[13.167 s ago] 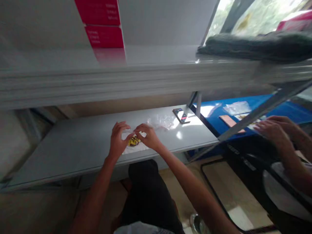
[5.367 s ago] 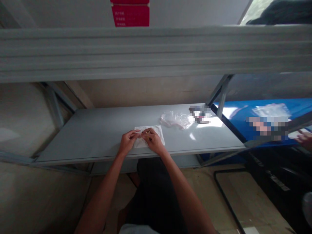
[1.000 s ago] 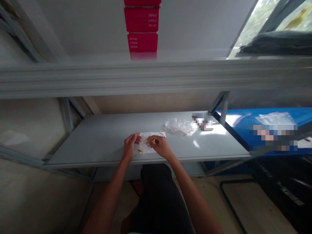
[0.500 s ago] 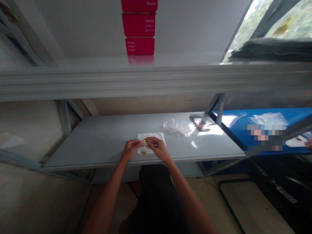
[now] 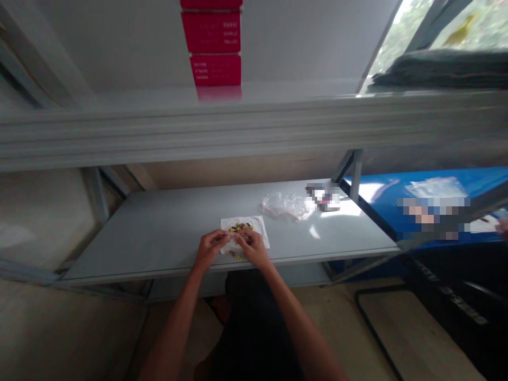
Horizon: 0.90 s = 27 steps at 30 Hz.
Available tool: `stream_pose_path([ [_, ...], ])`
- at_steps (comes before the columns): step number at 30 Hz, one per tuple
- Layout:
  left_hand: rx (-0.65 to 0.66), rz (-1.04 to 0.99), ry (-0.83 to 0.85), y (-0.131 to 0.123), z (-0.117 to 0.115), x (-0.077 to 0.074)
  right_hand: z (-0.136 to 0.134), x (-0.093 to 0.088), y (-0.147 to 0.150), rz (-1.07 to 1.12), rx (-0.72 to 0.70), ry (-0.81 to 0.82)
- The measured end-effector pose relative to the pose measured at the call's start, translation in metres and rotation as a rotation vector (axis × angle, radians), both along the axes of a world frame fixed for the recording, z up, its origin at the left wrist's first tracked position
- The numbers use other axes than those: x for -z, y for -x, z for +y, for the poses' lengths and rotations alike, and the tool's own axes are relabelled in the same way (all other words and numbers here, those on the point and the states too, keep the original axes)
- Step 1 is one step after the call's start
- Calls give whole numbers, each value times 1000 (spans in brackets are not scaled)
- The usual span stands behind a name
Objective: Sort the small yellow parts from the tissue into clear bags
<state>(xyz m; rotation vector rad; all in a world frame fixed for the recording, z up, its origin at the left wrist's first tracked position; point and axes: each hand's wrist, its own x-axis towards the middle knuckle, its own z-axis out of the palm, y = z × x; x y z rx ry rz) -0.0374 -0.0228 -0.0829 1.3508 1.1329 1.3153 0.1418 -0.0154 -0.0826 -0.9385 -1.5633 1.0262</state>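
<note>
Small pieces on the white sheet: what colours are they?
The small pieces look yellow and dark; see the head view.

Glossy clear plastic bag [image 5: 284,205], smooth grey tabletop [image 5: 166,227].

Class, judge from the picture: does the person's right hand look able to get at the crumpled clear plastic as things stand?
Likely yes: between the right hand and the clear plastic, only the edge of the white sheet and tabletop show, though it is busy close beside the left hand.
</note>
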Motion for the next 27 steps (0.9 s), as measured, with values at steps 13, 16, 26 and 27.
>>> stream_pose_path([
  [13, -27, 31, 10, -3, -5, -2, -2, -3, 1, 28, -37, -21],
  [16, -29, 27, 21, -3, -6, -2, -3, -2, 2, 31, -39, -4],
  [26, -41, 51, 5, -3, -4, 1, -3, 2, 3, -8, -32, 20],
  [27, -38, 59, 7, -3, -4, 1, -3, 1, 3, -18, -32, 15],
])
